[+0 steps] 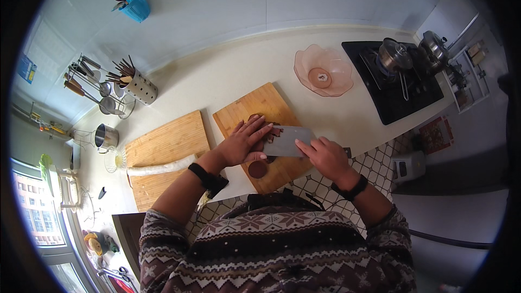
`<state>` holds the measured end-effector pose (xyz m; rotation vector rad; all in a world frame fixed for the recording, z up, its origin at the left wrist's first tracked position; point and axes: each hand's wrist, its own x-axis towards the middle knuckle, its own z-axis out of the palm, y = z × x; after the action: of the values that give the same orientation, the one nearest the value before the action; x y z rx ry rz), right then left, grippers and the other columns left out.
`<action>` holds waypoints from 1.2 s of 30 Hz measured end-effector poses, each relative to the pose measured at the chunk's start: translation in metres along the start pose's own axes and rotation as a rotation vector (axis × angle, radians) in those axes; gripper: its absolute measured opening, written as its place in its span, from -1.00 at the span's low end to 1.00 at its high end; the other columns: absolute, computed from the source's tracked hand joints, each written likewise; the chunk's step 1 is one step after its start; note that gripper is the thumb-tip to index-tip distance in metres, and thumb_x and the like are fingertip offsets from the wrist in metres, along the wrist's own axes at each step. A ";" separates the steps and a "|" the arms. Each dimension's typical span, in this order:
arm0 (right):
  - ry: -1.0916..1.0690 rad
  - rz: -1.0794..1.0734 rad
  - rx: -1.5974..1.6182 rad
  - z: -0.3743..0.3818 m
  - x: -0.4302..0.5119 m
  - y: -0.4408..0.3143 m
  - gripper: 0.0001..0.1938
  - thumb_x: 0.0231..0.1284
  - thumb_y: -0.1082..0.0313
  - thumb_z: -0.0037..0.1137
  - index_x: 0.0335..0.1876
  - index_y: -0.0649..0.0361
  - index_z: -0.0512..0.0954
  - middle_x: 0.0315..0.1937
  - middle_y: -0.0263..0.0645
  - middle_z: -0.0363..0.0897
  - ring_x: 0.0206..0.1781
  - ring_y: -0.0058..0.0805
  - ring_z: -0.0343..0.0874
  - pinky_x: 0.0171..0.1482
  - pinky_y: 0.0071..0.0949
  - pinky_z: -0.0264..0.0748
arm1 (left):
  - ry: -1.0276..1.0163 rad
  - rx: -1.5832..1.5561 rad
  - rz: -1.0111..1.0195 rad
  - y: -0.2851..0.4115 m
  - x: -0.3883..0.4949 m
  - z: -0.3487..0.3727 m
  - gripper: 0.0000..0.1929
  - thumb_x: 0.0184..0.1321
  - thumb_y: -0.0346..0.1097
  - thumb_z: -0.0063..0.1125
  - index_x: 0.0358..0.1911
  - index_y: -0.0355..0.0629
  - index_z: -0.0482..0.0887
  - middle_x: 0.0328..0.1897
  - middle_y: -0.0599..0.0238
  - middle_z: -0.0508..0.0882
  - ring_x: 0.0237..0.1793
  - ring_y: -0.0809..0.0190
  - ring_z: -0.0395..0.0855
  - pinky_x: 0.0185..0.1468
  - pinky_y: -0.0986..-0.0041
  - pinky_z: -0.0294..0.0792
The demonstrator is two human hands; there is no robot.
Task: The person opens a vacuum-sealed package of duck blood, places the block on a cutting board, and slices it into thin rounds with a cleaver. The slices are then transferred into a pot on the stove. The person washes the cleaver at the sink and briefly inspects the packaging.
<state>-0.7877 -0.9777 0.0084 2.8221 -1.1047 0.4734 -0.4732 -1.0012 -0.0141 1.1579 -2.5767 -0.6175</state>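
Observation:
My right hand (328,157) grips a cleaver (290,146), its broad blade lying nearly flat over the right-hand wooden cutting board (266,99). Small reddish-brown food scraps (276,132) cling to the blade's left part. Fingers slightly spread, my left hand (246,136) cups reddish-brown food pieces (258,145) against the blade's left end; the palm hides part of them. A round brown piece (257,169) lies on the board below my left thumb. Another brown piece (254,116) shows just beyond my left fingers.
A second cutting board (171,138) at left bears a long whitish root vegetable (163,167). A pink scalloped bowl (323,71) stands beyond the boards. At right, a lidded saucepan (395,57) sits over a lit burner on the black gas hob (407,103). A chopstick holder (141,87) stands back left.

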 end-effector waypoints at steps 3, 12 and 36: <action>-0.002 -0.047 -0.029 -0.005 0.007 0.006 -0.54 0.08 0.37 0.13 0.18 -0.07 0.59 -0.41 -0.36 0.40 -0.31 -0.38 0.51 -0.35 -0.40 0.51 | 0.024 -0.068 0.030 -0.007 0.005 0.001 -0.12 0.25 0.31 0.06 0.53 -0.01 0.11 0.54 -0.10 0.18 0.54 -0.20 0.10 0.50 -0.10 0.00; -0.062 -0.197 -0.075 -0.048 0.054 0.025 -0.72 0.14 0.32 0.08 -0.02 -0.05 0.62 -0.46 -0.38 0.42 -0.27 -0.40 0.55 -0.37 -0.40 0.55 | 0.042 -0.379 -0.057 -0.016 0.014 0.001 -0.17 0.33 0.15 0.10 0.50 -0.23 0.12 0.46 -0.14 0.27 0.44 -0.17 0.27 0.45 0.17 0.16; -0.204 -0.390 -0.096 -0.121 0.151 0.019 -0.93 -0.16 0.30 0.19 -0.61 0.04 0.63 -0.59 -0.19 0.61 -0.46 -0.08 0.64 -0.46 -0.15 0.51 | -0.047 -1.341 -0.138 -0.045 0.010 -0.005 -0.03 -0.19 0.16 0.56 0.28 -0.26 0.42 0.12 0.33 0.58 0.10 0.33 0.52 0.14 0.50 0.37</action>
<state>-0.7268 -1.0677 0.1692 2.9417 -0.5532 0.0998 -0.4479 -1.0370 -0.0305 0.7514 -1.4157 -1.9300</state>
